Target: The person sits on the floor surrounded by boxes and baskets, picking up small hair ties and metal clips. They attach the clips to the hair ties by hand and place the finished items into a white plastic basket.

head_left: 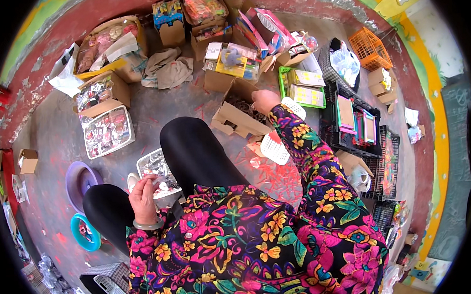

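Note:
My left hand, with a bangle at the wrist, is raised between my knees. Its fingers are pinched on a small clear plastic packet, whose contents are too small to make out. Just beyond it is a white basket holding several shiny small packets. My right hand reaches forward to the right edge of an open cardboard box. Dark brown items lie inside this box. The right fingers look curled, and whatever they grip is hidden.
A white perforated basket stands below my right forearm. Red scraps litter the floor. Black crates line the right. At left are a purple basin, a teal basin and a white tray of packets.

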Demonstrator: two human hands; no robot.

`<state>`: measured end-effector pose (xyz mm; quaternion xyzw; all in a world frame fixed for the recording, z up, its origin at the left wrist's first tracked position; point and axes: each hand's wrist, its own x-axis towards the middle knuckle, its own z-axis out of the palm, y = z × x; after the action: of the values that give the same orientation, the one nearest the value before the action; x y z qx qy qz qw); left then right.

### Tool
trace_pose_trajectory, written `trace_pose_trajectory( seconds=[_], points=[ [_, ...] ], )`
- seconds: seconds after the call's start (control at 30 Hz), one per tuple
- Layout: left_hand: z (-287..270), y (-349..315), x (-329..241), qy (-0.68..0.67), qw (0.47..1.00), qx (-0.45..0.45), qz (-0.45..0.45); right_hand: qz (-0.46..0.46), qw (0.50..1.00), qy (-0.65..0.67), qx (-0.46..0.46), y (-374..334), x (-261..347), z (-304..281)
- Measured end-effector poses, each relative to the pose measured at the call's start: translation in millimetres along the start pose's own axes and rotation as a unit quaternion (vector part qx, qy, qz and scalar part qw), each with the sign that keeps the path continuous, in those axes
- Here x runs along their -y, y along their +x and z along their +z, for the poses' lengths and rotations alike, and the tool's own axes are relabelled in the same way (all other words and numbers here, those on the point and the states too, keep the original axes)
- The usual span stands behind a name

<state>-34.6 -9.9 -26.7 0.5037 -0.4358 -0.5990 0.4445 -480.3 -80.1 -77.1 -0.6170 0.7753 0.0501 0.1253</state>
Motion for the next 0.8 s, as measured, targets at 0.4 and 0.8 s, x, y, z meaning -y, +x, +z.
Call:
trace_pose_trajectory(
  seconds=[0.4,0.8],
  points=[
    [-7.3,-3.5,-0.4,-0.013,1.0,0.016,0.006,0.087,0.739,0.667,0.04,-46.7,-9.5,-40.1],
    [-12.9,-6.6,1.6,-0.042,0.999,0.015,0.011,0.016,0.572,0.819,0.038,-64.2,12.9,-50.4]
  ],
)
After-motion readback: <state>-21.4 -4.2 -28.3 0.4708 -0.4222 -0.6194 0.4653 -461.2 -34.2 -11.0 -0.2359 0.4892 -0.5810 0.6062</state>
